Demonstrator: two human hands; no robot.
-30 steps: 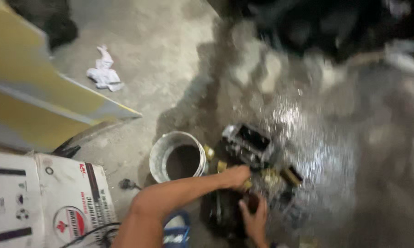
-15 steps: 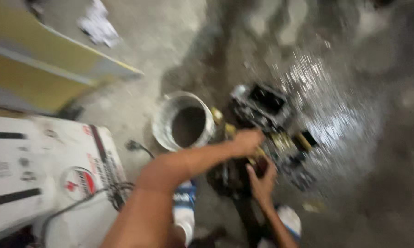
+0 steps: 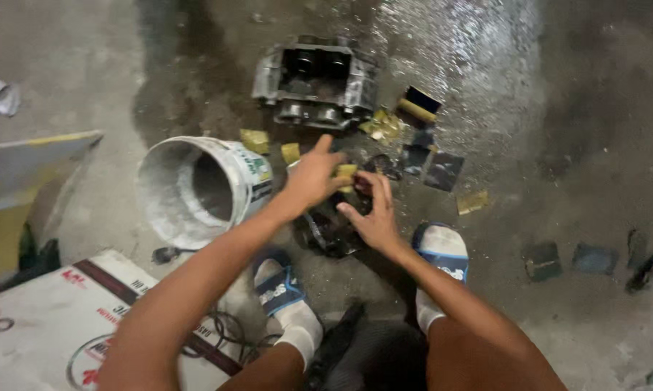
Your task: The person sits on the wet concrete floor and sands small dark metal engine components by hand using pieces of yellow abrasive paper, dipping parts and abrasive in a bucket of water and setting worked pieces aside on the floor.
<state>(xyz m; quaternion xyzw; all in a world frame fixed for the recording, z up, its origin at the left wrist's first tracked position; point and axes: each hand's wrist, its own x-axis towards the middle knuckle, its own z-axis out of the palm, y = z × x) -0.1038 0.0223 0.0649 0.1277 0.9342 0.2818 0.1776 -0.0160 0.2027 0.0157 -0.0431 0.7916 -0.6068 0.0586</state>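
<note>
Wet, stained concrete floor [image 3: 572, 108], squatting stance, feet in slippers either side of work. Left hand [image 3: 313, 176] w/ index finger out, other fingers curled on small yellowish piece [image 3: 346, 174]; right hand [image 3: 372, 217] cupped under dark metal part [image 3: 330, 230], steadying it; exact grip can't tell. Beyond fingertips: grey brake caliper [image 3: 315, 80]; left of fingers, tipped white bucket [image 3: 196, 188]; dark pads/shims [image 3: 442, 170] scattered right.

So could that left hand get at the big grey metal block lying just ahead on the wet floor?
Probably yes: the left hand sits just short of the grey metal block, with only small yellow scraps between.
</note>
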